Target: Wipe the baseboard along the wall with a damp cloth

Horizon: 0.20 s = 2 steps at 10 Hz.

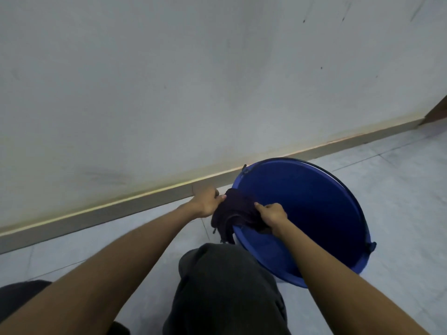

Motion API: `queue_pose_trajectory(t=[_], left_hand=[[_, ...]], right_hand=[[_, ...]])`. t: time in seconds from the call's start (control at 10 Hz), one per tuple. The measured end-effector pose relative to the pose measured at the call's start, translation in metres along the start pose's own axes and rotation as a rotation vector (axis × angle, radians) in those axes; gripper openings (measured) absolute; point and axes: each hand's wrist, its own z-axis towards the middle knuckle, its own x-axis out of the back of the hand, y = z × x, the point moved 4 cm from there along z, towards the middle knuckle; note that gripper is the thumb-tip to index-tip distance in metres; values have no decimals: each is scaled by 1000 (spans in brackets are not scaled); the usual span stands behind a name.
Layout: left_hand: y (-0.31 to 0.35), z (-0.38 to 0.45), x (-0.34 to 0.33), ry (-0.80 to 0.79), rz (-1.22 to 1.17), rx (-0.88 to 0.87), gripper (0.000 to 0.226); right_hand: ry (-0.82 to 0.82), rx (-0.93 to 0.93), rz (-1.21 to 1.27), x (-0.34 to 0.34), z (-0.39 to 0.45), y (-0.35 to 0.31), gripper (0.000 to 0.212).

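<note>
A dark purple cloth [235, 211] hangs bunched over the near-left rim of a blue bucket [314, 206]. My left hand [206, 200] grips the cloth's left end, just outside the bucket. My right hand [272, 213] grips its right end, over the bucket's rim. Part of the cloth droops down the outside of the bucket. The grey baseboard [121, 206] runs along the foot of the white wall, from lower left to upper right, passing right behind my left hand and the bucket.
The bucket stands on a pale tiled floor [399, 189] close against the baseboard. My knee in dark grey trousers [225, 286] is below the hands. A brown door frame [437, 112] meets the baseboard at the far right.
</note>
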Motion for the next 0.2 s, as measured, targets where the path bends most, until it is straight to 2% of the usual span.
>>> queue_pose_trajectory(t=[0.1,0.2], left_hand=[[3,-10,-3,-119,58,1,36],[3,-24,10,-73,169,28,37]], right_hand=[[-96,27,-4,-12,-11,-2,56],[-93,191,-137,-11,-31,-25,62]])
